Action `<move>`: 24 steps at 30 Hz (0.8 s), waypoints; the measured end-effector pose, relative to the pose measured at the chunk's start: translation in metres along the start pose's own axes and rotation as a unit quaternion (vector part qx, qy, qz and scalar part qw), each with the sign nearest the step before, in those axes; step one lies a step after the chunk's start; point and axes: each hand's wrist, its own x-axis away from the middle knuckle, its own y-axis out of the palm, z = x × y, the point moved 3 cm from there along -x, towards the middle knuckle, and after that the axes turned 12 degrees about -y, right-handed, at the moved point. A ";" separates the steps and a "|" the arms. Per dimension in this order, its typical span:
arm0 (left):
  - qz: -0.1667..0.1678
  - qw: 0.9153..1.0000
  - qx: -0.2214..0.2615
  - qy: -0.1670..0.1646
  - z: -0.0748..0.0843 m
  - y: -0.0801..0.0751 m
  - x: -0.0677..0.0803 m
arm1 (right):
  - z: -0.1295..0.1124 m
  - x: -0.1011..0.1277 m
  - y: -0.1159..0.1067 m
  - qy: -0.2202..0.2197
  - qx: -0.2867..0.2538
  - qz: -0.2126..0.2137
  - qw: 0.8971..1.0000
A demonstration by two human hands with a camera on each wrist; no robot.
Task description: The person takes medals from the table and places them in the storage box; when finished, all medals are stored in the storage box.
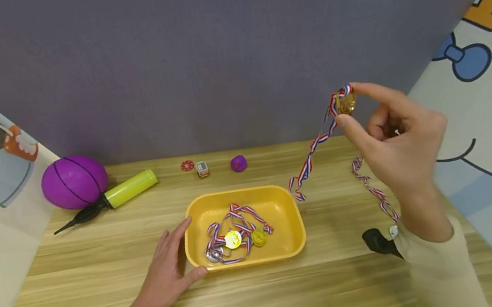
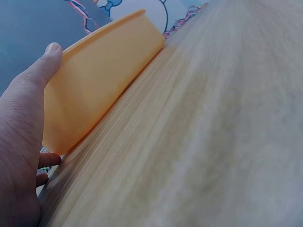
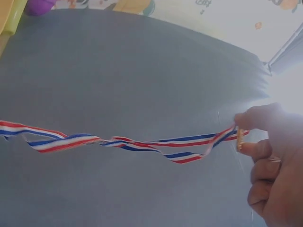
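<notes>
From the head view, the right hand [image 1: 395,142] is raised above the desk [image 1: 271,301], thumb and forefinger pinching a gold medal [image 1: 346,102] by its edge, the other fingers loosely curled. Its ribbon [image 1: 311,153] trails down and to the left toward the yellow tray [image 1: 291,246], one loop ending just beside the tray's right rim, the other hanging down past the wrist. The tray lies down and left of the medal, nearer the left hand [image 1: 168,272], which rests flat with fingers straight against the tray's left wall, thumb along its front corner (more medals lie tangled inside). A purple ball [image 1: 73,181] and a pump [image 1: 127,190] sit well apart at the far left. The left wrist view shows the thumb [image 2: 45,66] touching the tray's [image 2: 104,80] rim. The right wrist view shows the fingertips [image 3: 255,118] clamped on the medal's [image 3: 239,139] edge, ribbon [image 3: 118,142] stretching away leftward.
</notes>
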 end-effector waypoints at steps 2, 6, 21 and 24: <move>0.001 1.000 0.000 -0.002 0.000 0.000 0.000 | -0.006 -0.002 0.005 0.000 -0.022 0.028 0.999; 0.000 1.000 -0.002 -0.005 0.000 0.000 0.001 | -0.016 -0.004 0.014 -0.002 -0.066 0.061 0.996; -0.004 1.000 0.001 -0.005 0.001 0.000 0.000 | -0.013 0.044 0.042 -0.019 -0.044 -0.151 0.987; -0.002 1.000 0.001 -0.002 0.001 0.000 0.000 | -0.010 0.057 0.049 -0.035 -0.028 -0.191 0.981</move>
